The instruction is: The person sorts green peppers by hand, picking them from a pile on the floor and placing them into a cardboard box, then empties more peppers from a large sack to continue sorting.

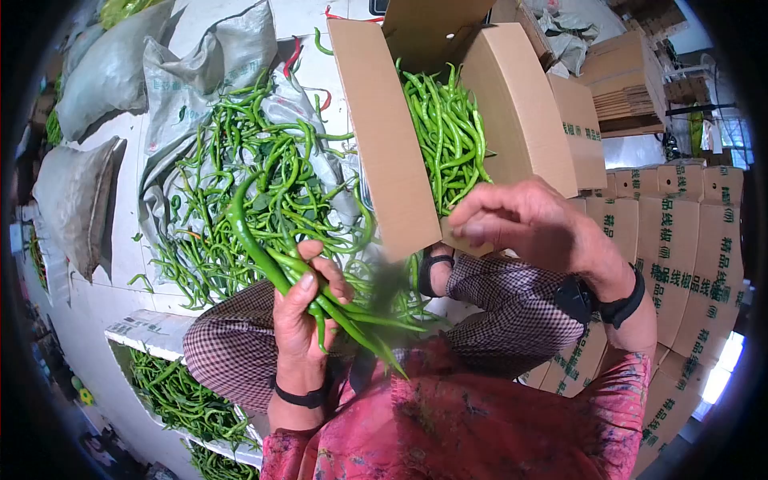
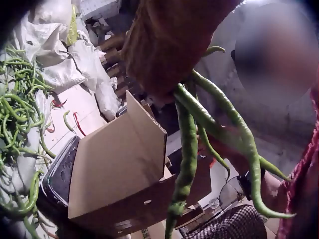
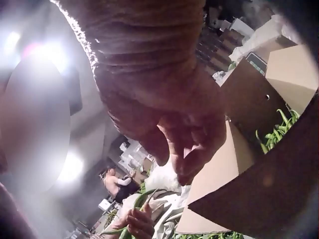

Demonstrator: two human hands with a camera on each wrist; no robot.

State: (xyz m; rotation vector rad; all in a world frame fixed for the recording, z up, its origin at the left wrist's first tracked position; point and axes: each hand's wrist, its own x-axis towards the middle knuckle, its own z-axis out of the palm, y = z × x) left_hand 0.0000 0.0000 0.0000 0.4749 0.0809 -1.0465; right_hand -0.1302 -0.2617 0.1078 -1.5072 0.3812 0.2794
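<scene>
At the left, stuffed pale sacks [image 1: 76, 200] lie on the floor [image 1: 128, 228] beside a heap of green peppers [image 1: 256, 180]. Just nearer the person, the left hand [image 1: 296, 322] has its grip clasped round several long peppers [image 1: 254, 244], their lower ends pointing toward the lap. Next stands an open carton [image 1: 392, 152] with more peppers [image 1: 444, 132] inside. By its near edge, the right hand [image 1: 532, 220], partly blurred, seems released, fingers loosely bent. Printed cartons [image 1: 680, 248] stand farthest right.
</scene>
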